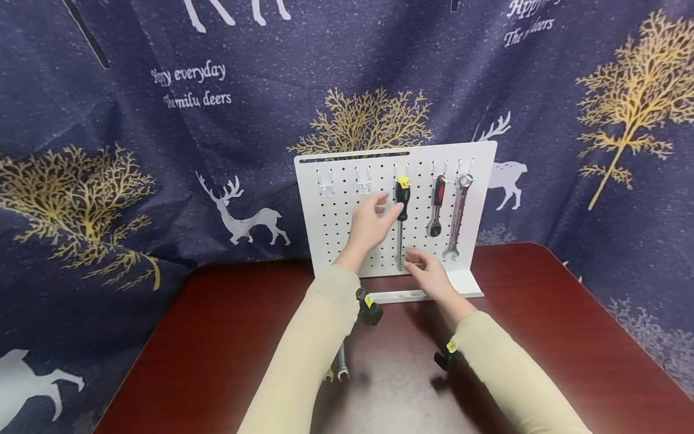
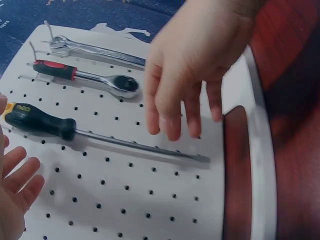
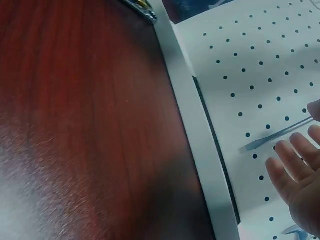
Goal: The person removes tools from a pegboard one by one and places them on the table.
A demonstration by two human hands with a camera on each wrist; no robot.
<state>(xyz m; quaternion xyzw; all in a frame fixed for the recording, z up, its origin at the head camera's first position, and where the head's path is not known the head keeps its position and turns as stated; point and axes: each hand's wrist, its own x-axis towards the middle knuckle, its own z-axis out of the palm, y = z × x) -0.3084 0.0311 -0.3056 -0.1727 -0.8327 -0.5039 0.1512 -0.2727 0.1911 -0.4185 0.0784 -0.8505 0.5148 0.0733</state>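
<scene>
A screwdriver [image 1: 403, 202] with a black handle and yellow end hangs upright from a hook on the white pegboard [image 1: 336, 241]. My left hand [image 1: 371, 228] is just left of its handle, fingers relaxed, the thumb close by the handle in the head view. Low by the blade tip is my right hand [image 1: 431, 277], its fingers loosely bent around nothing. In the left wrist view the screwdriver blade [image 2: 135, 145] runs below the right fingertips [image 2: 172, 131]. Right of the screwdriver hang a ratchet wrench [image 1: 438, 202] with a red-and-black grip and a chrome combination wrench [image 1: 458, 211].
Two pairs of bare hooks [image 1: 326, 188] are on the board's left side. A wrench [image 1: 342, 366] lies on the dark red table [image 1: 228, 337], partly hidden by the left sleeve, beside a yellowish tool end. A patterned blue cloth [image 1: 260, 126] hangs behind.
</scene>
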